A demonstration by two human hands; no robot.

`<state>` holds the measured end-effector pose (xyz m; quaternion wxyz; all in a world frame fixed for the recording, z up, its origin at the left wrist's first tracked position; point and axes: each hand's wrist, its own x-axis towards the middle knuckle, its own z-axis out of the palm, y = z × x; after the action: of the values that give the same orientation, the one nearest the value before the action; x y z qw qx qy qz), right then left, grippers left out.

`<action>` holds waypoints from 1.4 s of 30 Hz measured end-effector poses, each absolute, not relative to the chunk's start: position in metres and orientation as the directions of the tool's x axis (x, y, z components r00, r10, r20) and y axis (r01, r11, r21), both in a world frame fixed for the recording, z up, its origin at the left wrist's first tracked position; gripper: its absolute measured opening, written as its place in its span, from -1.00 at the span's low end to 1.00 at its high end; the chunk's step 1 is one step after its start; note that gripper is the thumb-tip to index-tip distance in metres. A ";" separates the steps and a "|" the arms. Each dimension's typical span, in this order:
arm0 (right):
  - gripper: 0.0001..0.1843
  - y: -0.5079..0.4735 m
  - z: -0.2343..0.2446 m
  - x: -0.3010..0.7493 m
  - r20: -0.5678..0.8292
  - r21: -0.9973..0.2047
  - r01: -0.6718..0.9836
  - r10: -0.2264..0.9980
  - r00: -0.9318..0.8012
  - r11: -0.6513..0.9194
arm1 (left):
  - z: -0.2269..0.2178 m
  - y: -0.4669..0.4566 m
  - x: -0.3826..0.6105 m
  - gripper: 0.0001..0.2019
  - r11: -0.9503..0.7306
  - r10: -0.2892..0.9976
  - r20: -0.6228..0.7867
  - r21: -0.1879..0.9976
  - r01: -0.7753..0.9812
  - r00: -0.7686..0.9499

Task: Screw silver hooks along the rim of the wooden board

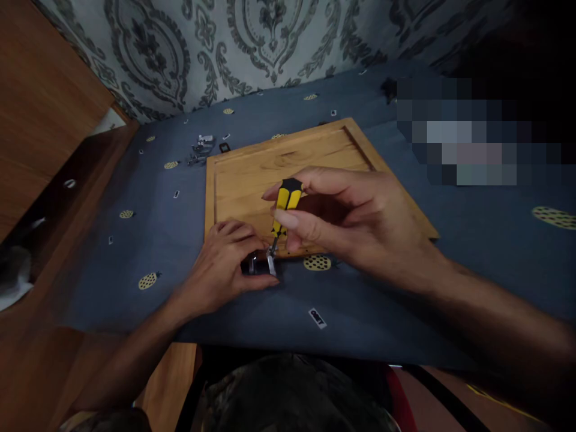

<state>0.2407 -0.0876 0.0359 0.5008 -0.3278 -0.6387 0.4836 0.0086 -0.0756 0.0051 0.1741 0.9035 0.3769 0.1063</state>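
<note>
A short screwdriver (283,221) with a yellow and black handle is pinched between the thumb and fingers of my right hand (364,219). It slants downward, its tip meeting a small shiny metal bracket (271,265) at the near edge of a wooden board (279,174). My left hand (227,258) is closed around this bracket, thumb below and fingers resting on the board's edge. Part of the metal piece is hidden by the fingers, and the screw under the tip is too small to make out.
Several loose metal parts (201,149) lie past the board's far left corner, beside a small dark rectangular piece (224,147). A blue cloth with pineapple prints (135,246) covers the surface. Wooden furniture (54,78) stands at left, patterned fabric behind.
</note>
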 end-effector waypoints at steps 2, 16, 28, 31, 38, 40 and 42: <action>-0.60 -0.087 0.035 0.244 0.322 -0.945 -0.040 0.898 -0.299 0.326 | 0.005 -0.075 0.009 -0.65 -0.662 0.715 0.067 0.386 0.643 0.696; -0.55 -0.099 0.040 0.236 0.538 -0.842 0.044 0.828 0.160 0.538 | 0.002 -0.076 0.008 -0.63 -0.676 0.708 0.106 0.385 0.628 0.698; -0.51 -0.093 0.019 0.236 0.511 -0.857 0.073 0.859 0.008 0.510 | -0.002 -0.075 0.006 -0.66 -0.719 0.675 0.166 0.368 0.589 0.719; -0.52 -0.093 0.019 0.235 0.517 -0.854 0.063 0.856 0.001 0.516 | -0.003 -0.075 0.006 -0.66 -0.725 0.670 0.181 0.365 0.584 0.719; -0.54 -0.092 0.017 0.235 0.514 -0.855 0.073 0.858 -0.017 0.514 | -0.003 -0.076 0.007 -0.66 -0.707 0.688 0.164 0.372 0.601 0.707; -0.54 -0.092 0.019 0.238 0.502 -0.861 0.057 0.863 -0.062 0.505 | -0.002 -0.076 0.007 -0.67 -0.694 0.698 0.142 0.373 0.615 0.702; -0.53 -0.090 0.023 0.241 0.465 -0.881 0.030 0.875 -0.130 0.473 | -0.001 -0.076 0.008 -0.69 -0.684 0.705 0.119 0.376 0.625 0.699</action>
<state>0.2405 -0.0903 0.0229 0.5601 -0.3481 -0.6501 0.3775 0.0076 -0.0763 -0.0008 0.1552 0.9087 0.3659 0.1281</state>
